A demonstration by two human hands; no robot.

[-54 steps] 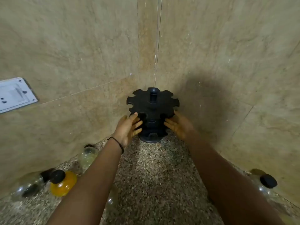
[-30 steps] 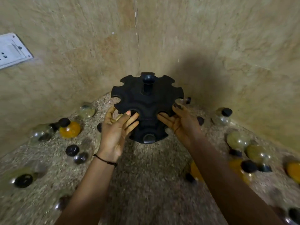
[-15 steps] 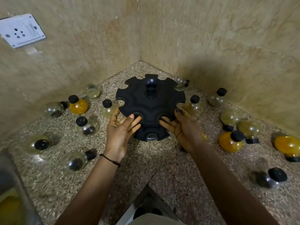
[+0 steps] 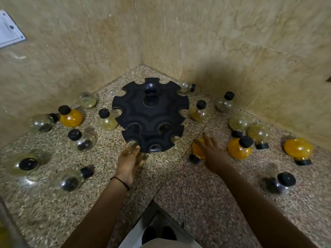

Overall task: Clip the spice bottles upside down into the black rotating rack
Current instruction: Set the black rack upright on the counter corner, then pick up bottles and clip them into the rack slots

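Having been released by both hands, the empty rack (image 4: 150,115) is left mid-worktop (image 4: 179,190), steadied by the left hand (image 4: 129,162), while the open right hand (image 4: 211,151) is laid on an orange bottle (image 4: 198,150), not yet gripped.

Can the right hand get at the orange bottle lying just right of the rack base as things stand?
Probably yes. The right hand is already over the orange bottle, fingers spread, and nothing lies between them; the rack stands clear to the left. Whether it grips yet cannot be told.
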